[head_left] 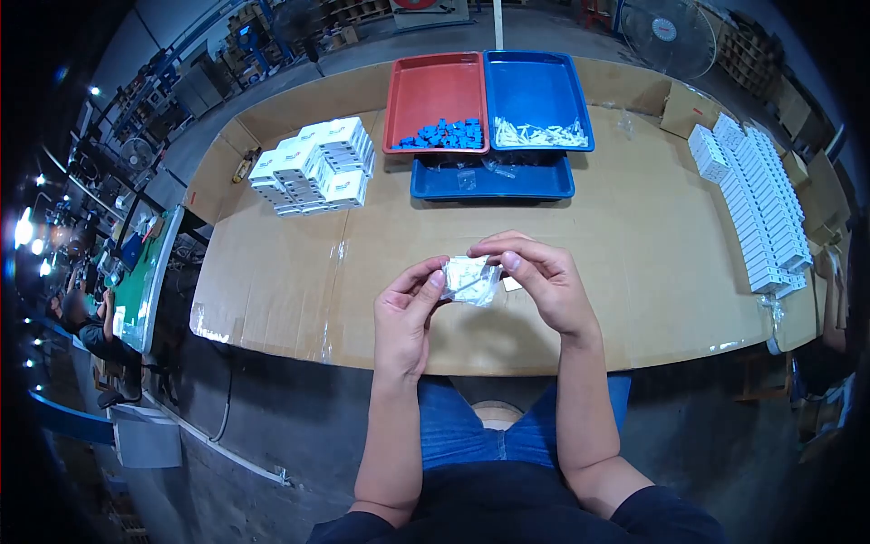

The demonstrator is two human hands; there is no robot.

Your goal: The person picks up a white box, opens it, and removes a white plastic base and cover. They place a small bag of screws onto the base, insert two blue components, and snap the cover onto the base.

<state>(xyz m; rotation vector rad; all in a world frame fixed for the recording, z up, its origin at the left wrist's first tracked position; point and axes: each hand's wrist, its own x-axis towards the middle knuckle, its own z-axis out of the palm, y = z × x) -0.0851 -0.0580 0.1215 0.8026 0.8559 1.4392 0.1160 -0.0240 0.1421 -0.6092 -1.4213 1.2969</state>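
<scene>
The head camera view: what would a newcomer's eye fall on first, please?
Probably the red tray and upper blue tray, side by side on the far part of the table, holding blue pieces and white pieces. Next, centrally, the small clear packet in the left hand's grip, the right hand close by. White boxes stacked at left also stand out.

Surface (pixel 625 245): pass rm b/w far-edge trays (pixel 535 86) & R-edge white stack (pixel 761 213); L hand (pixel 405 313), R hand (pixel 555 286) & bag (pixel 468 279) block nr-edge ctr.
</scene>
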